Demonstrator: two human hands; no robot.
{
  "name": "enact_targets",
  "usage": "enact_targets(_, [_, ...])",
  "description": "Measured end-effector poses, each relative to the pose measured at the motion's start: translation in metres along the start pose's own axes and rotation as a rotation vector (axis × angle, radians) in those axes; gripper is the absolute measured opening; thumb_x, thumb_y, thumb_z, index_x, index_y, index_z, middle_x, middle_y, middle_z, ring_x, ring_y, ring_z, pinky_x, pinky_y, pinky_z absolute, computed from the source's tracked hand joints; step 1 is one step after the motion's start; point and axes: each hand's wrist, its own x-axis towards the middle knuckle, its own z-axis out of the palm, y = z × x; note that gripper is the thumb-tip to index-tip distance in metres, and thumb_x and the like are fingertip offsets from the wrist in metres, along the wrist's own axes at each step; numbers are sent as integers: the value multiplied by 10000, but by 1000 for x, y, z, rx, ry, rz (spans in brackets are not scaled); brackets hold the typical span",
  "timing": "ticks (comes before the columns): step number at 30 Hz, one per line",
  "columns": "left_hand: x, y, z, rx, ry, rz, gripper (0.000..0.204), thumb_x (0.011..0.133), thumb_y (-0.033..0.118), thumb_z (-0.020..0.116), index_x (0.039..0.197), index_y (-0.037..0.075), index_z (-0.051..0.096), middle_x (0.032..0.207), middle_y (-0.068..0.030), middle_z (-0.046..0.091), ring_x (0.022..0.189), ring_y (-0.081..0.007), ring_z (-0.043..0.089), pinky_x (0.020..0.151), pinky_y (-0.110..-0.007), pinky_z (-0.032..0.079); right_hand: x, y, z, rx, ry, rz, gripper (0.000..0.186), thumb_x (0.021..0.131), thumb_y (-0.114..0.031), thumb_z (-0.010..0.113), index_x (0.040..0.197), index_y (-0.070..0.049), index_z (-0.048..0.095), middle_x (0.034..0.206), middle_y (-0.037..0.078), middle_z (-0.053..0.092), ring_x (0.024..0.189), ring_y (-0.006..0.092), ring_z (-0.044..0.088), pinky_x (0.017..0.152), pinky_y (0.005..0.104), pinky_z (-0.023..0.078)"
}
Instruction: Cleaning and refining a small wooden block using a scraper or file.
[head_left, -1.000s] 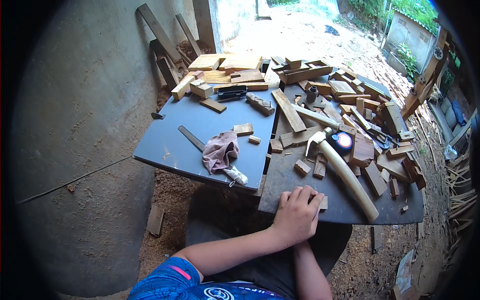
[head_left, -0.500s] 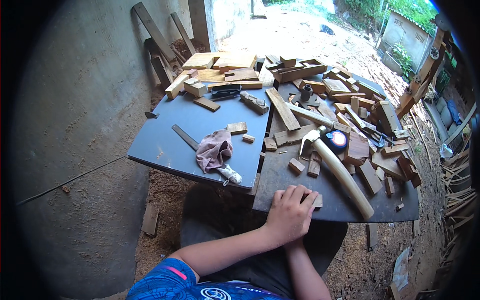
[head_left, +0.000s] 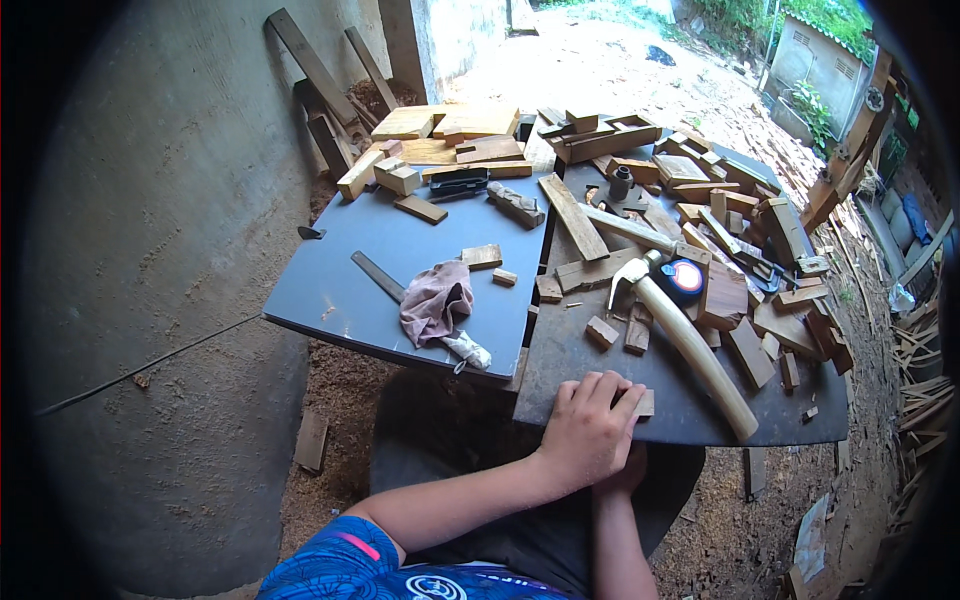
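At the front edge of the dark table (head_left: 560,350), my left hand (head_left: 588,432) is closed over a small wooden block (head_left: 646,403). Only the block's pale right end shows past the fingers. My right hand (head_left: 627,472) is below and behind the left one, at the table edge; its fingers are hidden, so what it holds cannot be made out. A claw hammer (head_left: 690,352) with a pale wooden handle lies just to the right. Beyond my hands are two small wood offcuts (head_left: 602,332).
A blue-grey board (head_left: 340,270) on the left carries a crumpled pink cloth (head_left: 437,303) partly over a flat dark strip (head_left: 378,276). Many wood pieces, a round blue-and-white object (head_left: 683,277) and a clamp (head_left: 765,268) crowd the right side. A wall (head_left: 180,300) stands left.
The whole view has shifted slightly. My right wrist has moved a little to the right under the left hand, which keeps its place on the block.
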Motion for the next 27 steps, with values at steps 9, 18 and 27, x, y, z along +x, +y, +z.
enact_targets(9, [-1, 0, 5, 20, 9, 19, 393, 804, 164, 646, 1184, 65, 642, 1066, -66, 567, 1015, -234, 537, 848, -388, 384, -6, -19, 32, -155, -21, -51, 440, 1003, -190, 452, 1405, -17, 409, 1401, 132, 477, 1304, 248, 469, 1088, 402, 380])
enact_targets(18, [1, 2, 6, 15, 24, 18, 369, 795, 143, 649, 1154, 55, 659, 1054, -79, 565, 1002, -240, 534, 840, -378, 375, -4, -13, 35, -241, -90, -31, 447, 1003, -203, 466, 1409, -27, 405, 1404, 124, 473, 1311, 249, 461, 1088, 402, 375])
enact_targets(27, [3, 2, 3, 0, 4, 1, 357, 789, 135, 655, 1137, 58, 662, 1029, -78, 556, 968, -245, 533, 807, -376, 372, -9, -35, 21, -436, -143, -52, 456, 1001, -214, 475, 1413, -33, 400, 1406, 120, 469, 1318, 246, 454, 1091, 402, 369])
